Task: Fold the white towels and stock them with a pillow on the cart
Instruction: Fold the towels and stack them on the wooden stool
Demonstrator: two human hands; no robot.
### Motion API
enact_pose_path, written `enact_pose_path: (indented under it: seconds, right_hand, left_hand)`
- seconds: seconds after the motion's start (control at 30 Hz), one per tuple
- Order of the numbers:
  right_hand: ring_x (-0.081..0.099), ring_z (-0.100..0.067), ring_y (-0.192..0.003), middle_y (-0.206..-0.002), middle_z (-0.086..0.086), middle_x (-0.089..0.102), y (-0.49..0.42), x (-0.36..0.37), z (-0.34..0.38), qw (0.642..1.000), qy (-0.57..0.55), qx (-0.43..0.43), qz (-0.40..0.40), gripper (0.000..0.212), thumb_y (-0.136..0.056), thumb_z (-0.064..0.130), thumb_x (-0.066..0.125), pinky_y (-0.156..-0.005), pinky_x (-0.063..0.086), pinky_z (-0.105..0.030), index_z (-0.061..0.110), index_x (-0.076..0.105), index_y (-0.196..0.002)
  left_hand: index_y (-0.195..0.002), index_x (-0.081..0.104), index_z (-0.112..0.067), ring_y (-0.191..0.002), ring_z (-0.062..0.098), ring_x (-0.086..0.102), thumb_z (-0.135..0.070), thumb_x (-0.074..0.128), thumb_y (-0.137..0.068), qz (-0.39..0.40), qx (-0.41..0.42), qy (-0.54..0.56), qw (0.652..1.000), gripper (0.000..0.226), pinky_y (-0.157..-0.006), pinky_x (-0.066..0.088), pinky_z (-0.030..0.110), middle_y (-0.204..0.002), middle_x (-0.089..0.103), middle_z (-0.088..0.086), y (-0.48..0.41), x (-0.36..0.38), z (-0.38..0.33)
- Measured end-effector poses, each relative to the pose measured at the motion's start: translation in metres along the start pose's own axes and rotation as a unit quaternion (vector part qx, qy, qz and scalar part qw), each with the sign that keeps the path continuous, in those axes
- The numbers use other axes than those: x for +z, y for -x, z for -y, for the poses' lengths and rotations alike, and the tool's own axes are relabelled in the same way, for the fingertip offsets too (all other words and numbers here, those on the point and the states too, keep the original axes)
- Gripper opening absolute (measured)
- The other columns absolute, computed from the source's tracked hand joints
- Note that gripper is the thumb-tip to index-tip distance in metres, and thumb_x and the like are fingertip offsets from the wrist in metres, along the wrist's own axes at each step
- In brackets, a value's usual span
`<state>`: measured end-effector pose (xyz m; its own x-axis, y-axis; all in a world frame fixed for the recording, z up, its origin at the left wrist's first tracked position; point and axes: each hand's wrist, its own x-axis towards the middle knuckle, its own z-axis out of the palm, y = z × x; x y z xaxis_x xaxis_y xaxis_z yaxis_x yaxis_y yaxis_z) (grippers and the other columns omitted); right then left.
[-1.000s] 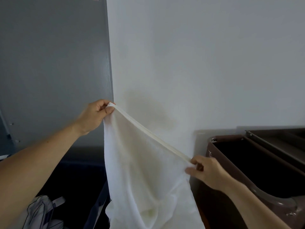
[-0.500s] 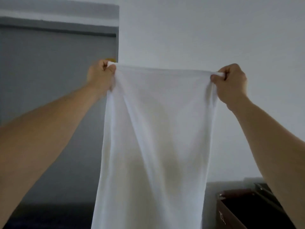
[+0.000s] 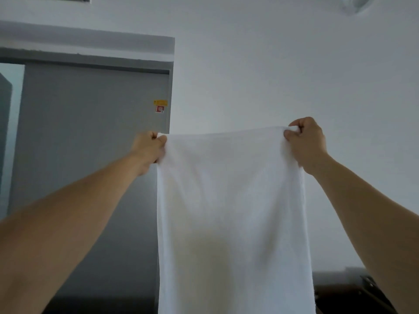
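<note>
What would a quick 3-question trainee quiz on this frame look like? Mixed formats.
1. True or false: the white towel is already folded in half.
2. Which hand grips the towel corner nearer the gray door? A) left hand B) right hand C) neither
3. Fill in: the towel's top edge is stretched between both hands, and the rest ____ down out of view.

Key
1. False: it hangs in a single spread sheet.
2. A
3. hangs
</note>
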<state>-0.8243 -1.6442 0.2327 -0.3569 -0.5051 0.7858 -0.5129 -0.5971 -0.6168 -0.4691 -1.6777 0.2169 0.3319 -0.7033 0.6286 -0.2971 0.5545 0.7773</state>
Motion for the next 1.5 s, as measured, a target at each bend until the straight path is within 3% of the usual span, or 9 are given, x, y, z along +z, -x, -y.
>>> enact_pose_path:
  seconds: [0.17,0.3,0.43,0.6,0.8,0.97,1.2,1.33,1.5]
  right_hand:
    - [0.053,-0.020,-0.093,-0.112,0.001,0.053,0.005,-0.001,-0.035,0.995,0.048,0.039,0.079,0.039,-0.095,0.018,0.061,-0.071,0.045,-0.027,0.020,0.052,-0.133]
    - [0.055,-0.022,-0.102,-0.125,-0.005,0.059,0.013,0.005,-0.073,0.983,0.090,0.077,0.144,0.034,-0.093,0.017,0.065,-0.084,0.047,-0.031,0.019,0.062,-0.127]
    - [0.060,-0.024,-0.098,-0.109,0.000,0.067,0.012,0.024,-0.093,0.980,0.146,0.081,0.110,0.014,-0.092,0.021,0.063,-0.081,0.051,-0.035,0.029,0.065,-0.104]
    - [0.063,-0.023,-0.103,-0.107,0.001,0.069,-0.022,0.022,-0.058,0.994,0.104,0.021,-0.021,0.018,-0.089,0.024,0.064,-0.087,0.053,-0.036,0.027,0.069,-0.107]
    - [0.068,-0.026,-0.076,-0.092,0.007,0.061,-0.028,-0.009,-0.011,0.999,-0.016,0.023,-0.039,0.013,-0.092,0.018,0.059,-0.052,0.059,-0.036,0.027,0.064,-0.100]
    - [0.068,-0.027,-0.083,-0.084,0.016,0.053,0.016,-0.036,0.010,0.999,-0.040,-0.014,-0.021,0.013,-0.094,0.017,0.058,-0.050,0.059,-0.032,0.028,0.062,-0.100]
    - [0.063,-0.003,-0.054,-0.088,0.012,0.054,0.130,-0.105,0.030,0.998,-0.061,0.006,0.016,0.014,-0.090,0.016,0.063,-0.063,0.062,-0.043,0.028,0.063,-0.097]
    - [0.070,-0.017,-0.066,-0.093,0.008,0.062,0.225,-0.135,0.010,0.992,-0.011,0.099,0.077,0.017,-0.089,0.016,0.067,-0.068,0.062,-0.050,0.033,0.064,-0.086]
    - [0.070,-0.033,-0.078,-0.101,-0.009,0.067,0.342,-0.162,-0.019,0.953,0.039,0.242,0.180,0.013,-0.091,0.012,0.070,-0.074,0.060,-0.056,0.024,0.064,-0.090]
  left_hand:
    - [-0.097,0.055,-0.008,-0.065,0.013,0.048,-0.018,0.050,-0.102,0.022,0.003,-0.047,0.999,0.012,-0.058,0.041,0.027,-0.078,0.054,0.003,0.014,0.014,0.040]
    - [-0.076,0.054,-0.012,-0.070,0.022,0.053,-0.017,0.052,-0.099,0.070,-0.036,-0.098,0.992,0.023,-0.070,0.051,0.039,-0.079,0.058,0.007,0.011,0.022,0.081]
    - [-0.071,0.051,-0.011,-0.069,0.026,0.053,-0.019,0.053,-0.097,0.072,-0.018,-0.173,0.982,0.027,-0.064,0.043,0.031,-0.075,0.058,0.011,-0.004,0.038,0.095]
    - [-0.102,0.057,-0.009,-0.066,0.022,0.055,-0.020,0.050,-0.100,0.006,0.021,-0.125,0.992,0.013,-0.047,0.043,0.022,-0.080,0.061,0.012,-0.031,0.053,0.040]
    - [-0.098,0.055,-0.020,-0.086,0.027,0.066,-0.026,0.054,-0.098,-0.083,0.047,-0.051,0.994,0.006,-0.067,0.060,0.049,-0.095,0.057,0.001,-0.014,0.035,-0.038]
    - [-0.107,0.052,-0.014,-0.071,0.015,0.058,-0.023,0.052,-0.101,-0.087,0.027,-0.024,0.996,0.011,-0.066,0.060,0.040,-0.098,0.053,-0.003,0.031,0.007,-0.048]
    - [-0.098,0.053,-0.013,-0.076,0.013,0.053,-0.018,0.054,-0.101,-0.024,0.010,0.024,0.999,0.006,-0.052,0.059,0.029,-0.089,0.046,-0.003,0.155,-0.063,-0.039]
    - [-0.087,0.051,-0.019,-0.080,0.018,0.055,-0.015,0.054,-0.101,0.082,-0.037,0.005,0.996,0.014,-0.053,0.059,0.033,-0.092,0.050,0.004,0.254,-0.107,0.006]
    - [-0.110,0.056,0.000,-0.083,0.022,0.063,-0.012,0.054,-0.100,0.187,-0.176,-0.055,0.965,0.016,-0.059,0.058,0.024,-0.105,0.063,0.016,0.367,-0.138,0.070]
